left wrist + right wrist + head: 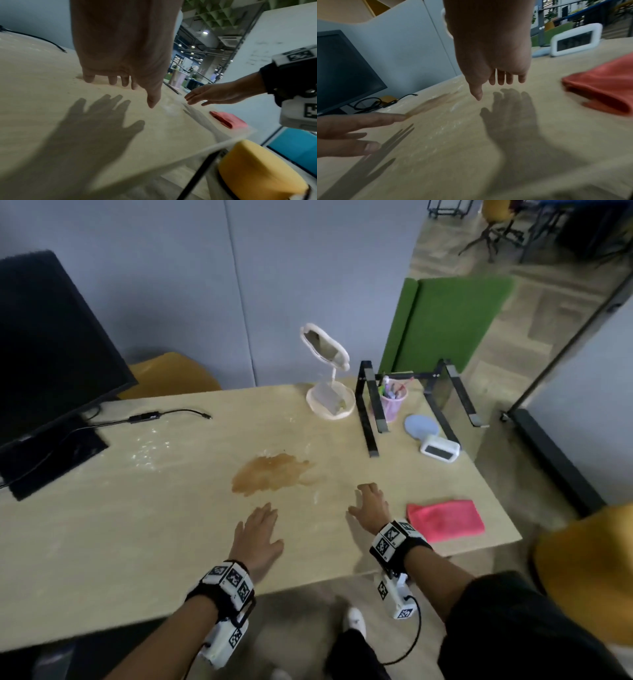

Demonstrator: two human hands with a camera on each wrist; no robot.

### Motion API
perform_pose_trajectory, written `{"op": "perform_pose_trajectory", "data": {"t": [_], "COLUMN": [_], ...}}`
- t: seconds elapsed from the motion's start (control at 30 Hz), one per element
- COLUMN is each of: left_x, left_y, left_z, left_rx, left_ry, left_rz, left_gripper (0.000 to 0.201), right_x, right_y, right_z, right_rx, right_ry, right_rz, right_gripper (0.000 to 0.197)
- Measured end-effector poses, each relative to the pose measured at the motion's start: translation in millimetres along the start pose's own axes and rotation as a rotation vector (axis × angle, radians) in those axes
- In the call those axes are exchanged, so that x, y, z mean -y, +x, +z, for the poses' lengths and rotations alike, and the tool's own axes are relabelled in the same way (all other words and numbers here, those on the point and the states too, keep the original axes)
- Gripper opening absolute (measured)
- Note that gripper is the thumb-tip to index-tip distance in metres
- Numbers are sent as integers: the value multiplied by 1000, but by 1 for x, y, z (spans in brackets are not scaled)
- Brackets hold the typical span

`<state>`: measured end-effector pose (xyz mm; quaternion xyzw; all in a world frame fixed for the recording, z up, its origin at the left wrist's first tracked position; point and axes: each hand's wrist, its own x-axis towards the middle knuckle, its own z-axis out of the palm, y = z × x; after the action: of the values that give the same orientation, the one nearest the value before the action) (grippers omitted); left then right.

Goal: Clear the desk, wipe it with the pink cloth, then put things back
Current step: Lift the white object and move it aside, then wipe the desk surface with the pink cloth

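While both hands hover flat over the desk [102, 542]:
Left hand [258, 537]: fingers straight, holding nothing.
Right hand [371, 506]: fingers spread, holding nothing.
Pink cloth [445, 520]: lower right, beside the right hand.
Brown spill [270, 474]: middle, above the hands.
Clock [440, 449]: right, above the cloth.

Head cam: looking steeply down from above at the tabletop [137, 525].
Left wrist cam: sitting low, facing forward-right past the left hand [125, 54].
Right wrist cam: sitting low, facing forward-left.
Shared: all three are catching the pink cloth [445, 520].
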<state>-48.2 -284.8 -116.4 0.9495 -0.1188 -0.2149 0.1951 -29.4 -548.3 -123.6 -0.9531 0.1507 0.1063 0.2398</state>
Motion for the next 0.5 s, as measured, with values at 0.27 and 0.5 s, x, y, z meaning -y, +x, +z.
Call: {"op": "perform_pose_trajectory", "data": {"t": [0.27, 0.5], "left_x": [-4, 6], "left_y": [-26, -24], "left_z": [38, 50], "left_rx": [178, 105], "left_ry": [253, 263], "left_rz": [116, 132], "left_gripper": [76, 66], "right_x": [-59, -123], "right_y": [-75, -75], "right_z": [9, -11], "right_rx": [-120, -130], "right_ry": [-52, -96], "right_rz": [101, 216], "right_gripper": [61, 74]}}
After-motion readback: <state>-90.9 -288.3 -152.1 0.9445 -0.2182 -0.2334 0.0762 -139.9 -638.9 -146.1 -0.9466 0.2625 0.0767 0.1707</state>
